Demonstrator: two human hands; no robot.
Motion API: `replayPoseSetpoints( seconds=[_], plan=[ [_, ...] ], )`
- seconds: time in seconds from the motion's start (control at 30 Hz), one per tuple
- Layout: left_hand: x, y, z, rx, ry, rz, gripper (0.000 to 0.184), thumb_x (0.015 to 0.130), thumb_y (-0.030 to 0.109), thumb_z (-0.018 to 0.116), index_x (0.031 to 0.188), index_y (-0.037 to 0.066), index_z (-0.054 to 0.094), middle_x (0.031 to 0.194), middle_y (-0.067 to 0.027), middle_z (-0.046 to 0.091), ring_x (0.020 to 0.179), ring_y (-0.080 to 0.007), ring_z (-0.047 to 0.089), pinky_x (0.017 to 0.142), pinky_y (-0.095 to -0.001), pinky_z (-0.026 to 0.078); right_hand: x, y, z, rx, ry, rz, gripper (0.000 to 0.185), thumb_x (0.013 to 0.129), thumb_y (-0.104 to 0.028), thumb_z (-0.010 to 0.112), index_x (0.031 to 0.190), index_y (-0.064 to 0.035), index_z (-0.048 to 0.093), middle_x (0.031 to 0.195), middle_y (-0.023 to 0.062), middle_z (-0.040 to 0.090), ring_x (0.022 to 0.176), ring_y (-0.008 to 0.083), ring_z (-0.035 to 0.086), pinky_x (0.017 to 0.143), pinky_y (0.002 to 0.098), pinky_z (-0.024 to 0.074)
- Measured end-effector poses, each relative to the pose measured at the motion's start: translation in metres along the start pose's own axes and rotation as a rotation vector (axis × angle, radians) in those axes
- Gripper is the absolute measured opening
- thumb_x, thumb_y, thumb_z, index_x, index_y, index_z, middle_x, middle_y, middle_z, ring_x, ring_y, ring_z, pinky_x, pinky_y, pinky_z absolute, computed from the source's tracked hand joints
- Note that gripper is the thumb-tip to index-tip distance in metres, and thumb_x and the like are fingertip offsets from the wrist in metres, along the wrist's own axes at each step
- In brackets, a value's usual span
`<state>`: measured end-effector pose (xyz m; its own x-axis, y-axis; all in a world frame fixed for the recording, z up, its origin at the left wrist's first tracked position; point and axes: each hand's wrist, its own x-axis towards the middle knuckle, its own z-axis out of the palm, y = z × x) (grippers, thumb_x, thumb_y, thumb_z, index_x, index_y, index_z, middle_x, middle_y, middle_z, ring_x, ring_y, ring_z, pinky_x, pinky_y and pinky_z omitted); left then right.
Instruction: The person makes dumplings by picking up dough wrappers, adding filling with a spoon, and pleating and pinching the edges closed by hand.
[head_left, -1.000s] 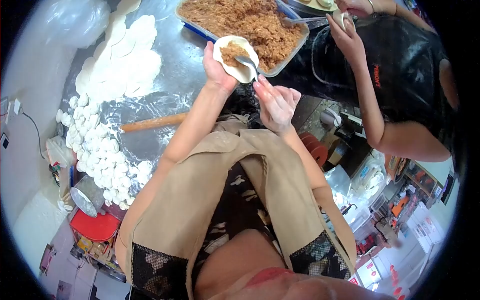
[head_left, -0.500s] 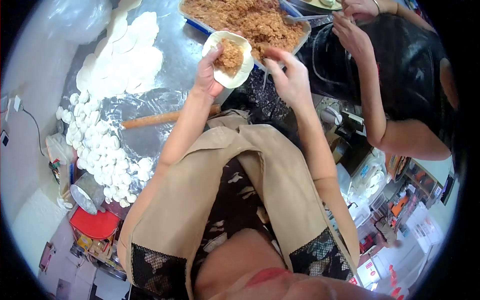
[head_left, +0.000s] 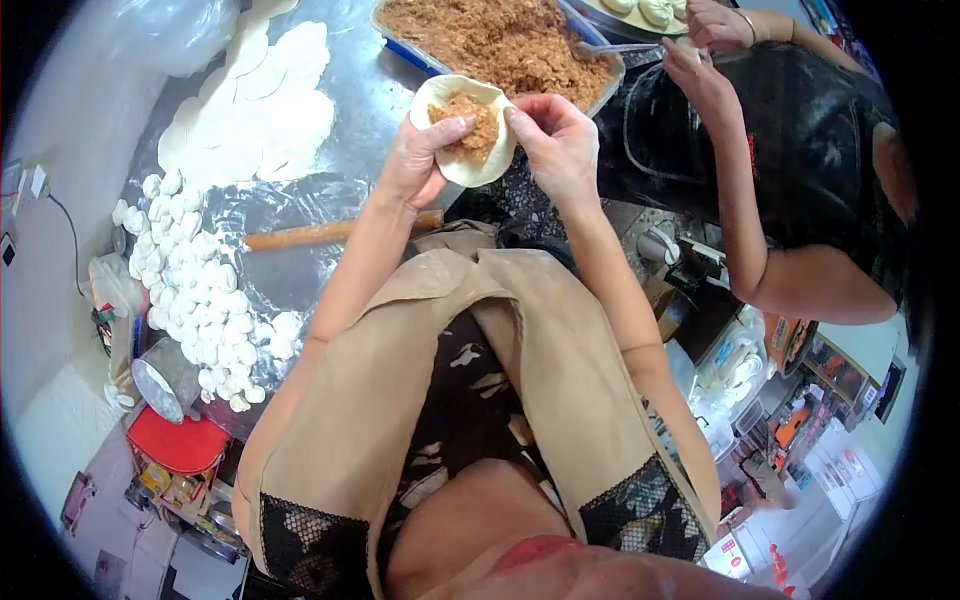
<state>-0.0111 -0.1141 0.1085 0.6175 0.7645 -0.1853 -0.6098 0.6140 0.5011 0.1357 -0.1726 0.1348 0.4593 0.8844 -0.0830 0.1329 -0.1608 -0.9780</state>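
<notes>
A round dough wrapper with a mound of reddish-brown filling on it is held up between my two hands. My left hand cups it from the left, the thumb pressing on the filling. At the wrapper's right edge, my right hand pinches the rim between thumb and fingers. Just beyond sits a blue-edged tray heaped with the same filling. A wooden rolling pin lies on the metal table, left of my left forearm.
Flat wrappers overlap at the back left, with many small dough pieces nearer me. On the right, a co-worker's hands work by a plate of filled buns. A red stool stands lower left.
My right hand has come from beside the filling tray to the wrapper and now grips its right rim. The wrapper has shifted slightly right and toward me.
</notes>
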Motion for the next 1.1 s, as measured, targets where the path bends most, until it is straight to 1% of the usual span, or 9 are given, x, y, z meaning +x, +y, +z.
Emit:
replayPoseSetpoints(
  seconds=[0.2,0.27,0.3,0.37,0.53,0.7,0.77,1.0,1.1],
  plan=[
    [-0.005,0.006,0.000,0.044,0.052,0.027,0.043,0.077,0.000,0.066,0.116,-0.001,0.050,0.106,-0.0114,0.060,0.097,-0.0195,0.061,0.087,-0.0333,0.052,-0.001,0.002,0.005,0.188,0.048,-0.047,0.015,0.082,-0.012,0.065,0.085,0.0030,0.063,0.074,0.0030,0.063,0.066,0.0080,0.057,0.062,0.0231,0.0476],
    [-0.006,0.007,-0.003,0.055,0.033,-0.002,0.043,0.077,0.001,0.066,0.117,-0.001,0.050,0.106,-0.0112,0.060,0.096,-0.0187,0.061,0.086,-0.0328,0.052,0.000,0.001,-0.001,0.088,-0.170,0.076,0.016,0.082,-0.012,0.064,0.087,0.0031,0.064,0.074,0.0050,0.064,0.066,0.0091,0.058,0.063,0.0241,0.0480],
    [-0.007,0.008,-0.003,0.054,0.033,-0.001,0.043,0.077,0.001,0.066,0.117,-0.001,0.050,0.106,-0.0112,0.060,0.096,-0.0187,0.061,0.086,-0.0328,0.052,-0.002,-0.002,-0.001,0.087,-0.171,0.076,0.016,0.082,-0.012,0.064,0.087,0.0031,0.064,0.074,0.0050,0.064,0.066,0.0091,0.058,0.063,0.0241,0.0480],
    [-0.010,0.009,-0.003,0.120,0.037,-0.017,0.041,0.078,0.003,0.065,0.117,-0.001,0.050,0.106,-0.0109,0.060,0.095,-0.0180,0.061,0.085,-0.0319,0.051,-0.011,-0.010,0.002,-0.157,-0.047,-0.149,0.016,0.082,-0.011,0.063,0.090,0.0027,0.064,0.074,0.0078,0.064,0.065,0.0104,0.058,0.063,0.0247,0.0479],
    [-0.013,0.016,-0.006,0.210,0.006,-0.063,0.041,0.081,0.006,0.063,0.119,-0.001,0.049,0.109,-0.0104,0.059,0.098,-0.0178,0.060,0.087,-0.0315,0.050,-0.011,-0.009,0.003,-0.227,-0.096,-0.211,0.015,0.081,-0.010,0.063,0.089,0.0018,0.064,0.077,0.0110,0.063,0.064,0.0158,0.060,0.060,0.0267,0.0482],
    [-0.014,0.024,-0.008,0.321,0.024,-0.096,0.039,0.082,0.007,0.063,0.118,0.000,0.050,0.108,-0.0094,0.060,0.095,-0.0151,0.060,0.085,-0.0297,0.050,-0.011,-0.014,0.007,-0.373,-0.045,-0.490,0.013,0.077,-0.011,0.065,0.086,-0.0013,0.065,0.076,0.0105,0.062,0.068,0.0230,0.059,0.062,0.0323,0.0475],
    [-0.013,0.028,-0.008,0.420,-0.005,-0.140,0.035,0.081,0.006,0.063,0.114,0.002,0.053,0.101,-0.0066,0.062,0.090,-0.0135,0.061,0.080,-0.0286,0.051,-0.015,-0.013,0.005,-0.431,-0.050,-0.487,0.013,0.075,-0.011,0.066,0.085,-0.0024,0.065,0.077,0.0095,0.063,0.068,0.0235,0.058,0.063,0.0329,0.0463],
    [-0.012,0.032,-0.004,0.688,-0.036,-0.049,0.037,0.080,0.011,0.065,0.113,0.001,0.052,0.101,-0.0069,0.060,0.090,-0.0128,0.058,0.082,-0.0280,0.048,-0.015,-0.015,0.006,-0.540,-0.038,-0.650,0.009,0.073,-0.014,0.068,0.078,-0.0083,0.065,0.071,0.0035,0.060,0.071,0.0224,0.054,0.068,0.0345,0.0405],
    [-0.013,0.035,-0.001,0.682,0.094,-0.063,0.030,0.077,0.009,0.066,0.103,0.001,0.054,0.094,-0.0063,0.060,0.085,-0.0118,0.058,0.078,-0.0276,0.049,-0.014,-0.017,0.007,-0.536,-0.025,-0.661,0.007,0.072,-0.014,0.068,0.077,-0.0094,0.065,0.069,0.0026,0.059,0.067,0.0216,0.052,0.065,0.0342,0.0385]
  ],
)
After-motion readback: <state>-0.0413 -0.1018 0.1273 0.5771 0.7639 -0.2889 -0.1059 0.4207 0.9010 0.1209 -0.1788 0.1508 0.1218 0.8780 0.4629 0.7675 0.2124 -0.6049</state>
